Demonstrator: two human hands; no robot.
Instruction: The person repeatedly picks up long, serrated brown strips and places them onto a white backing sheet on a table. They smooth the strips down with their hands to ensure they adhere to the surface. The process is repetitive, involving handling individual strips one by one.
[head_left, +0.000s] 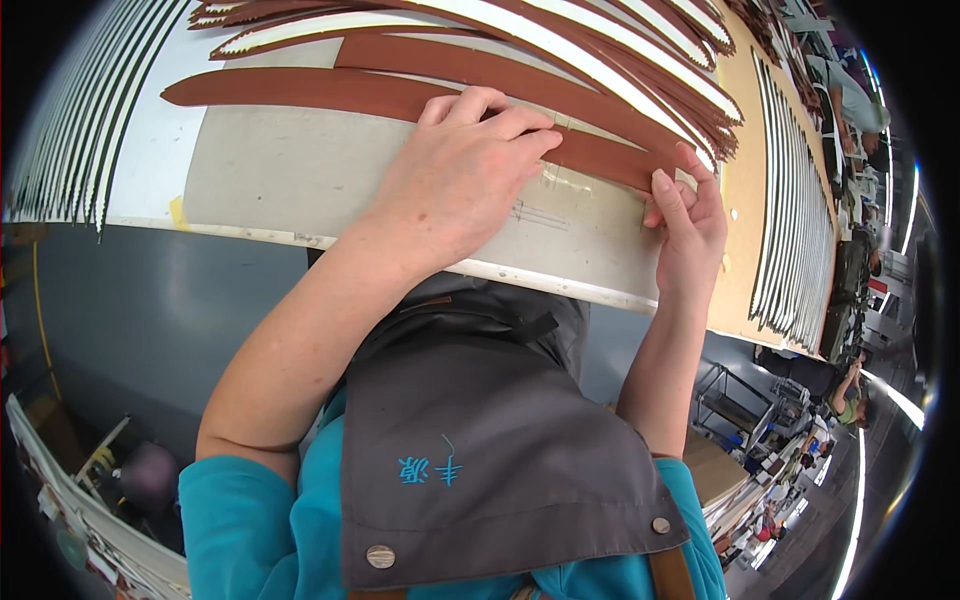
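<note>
A long brown leather-like strip (300, 88) with a pointed left end lies across the grey work mat (270, 165). My left hand (465, 165) rests over its middle, fingers bent and pressed down on it. At the strip's right end my right hand (692, 215) closes thumb and fingers around the tip, which is partly hidden. Just beyond lies a second brown strip (450, 60), flat and close to the first. Behind it is a pile of strips (620, 50) with white faces and brown edges, several with notched ends.
Dark and white strips (105, 110) stand in rows on the far left. More narrow strips (785, 200) line the tan board (735, 200) at right. Yellow tape (178, 213) marks the table's front edge (300, 240). A cart (735, 405) and other people are farther right.
</note>
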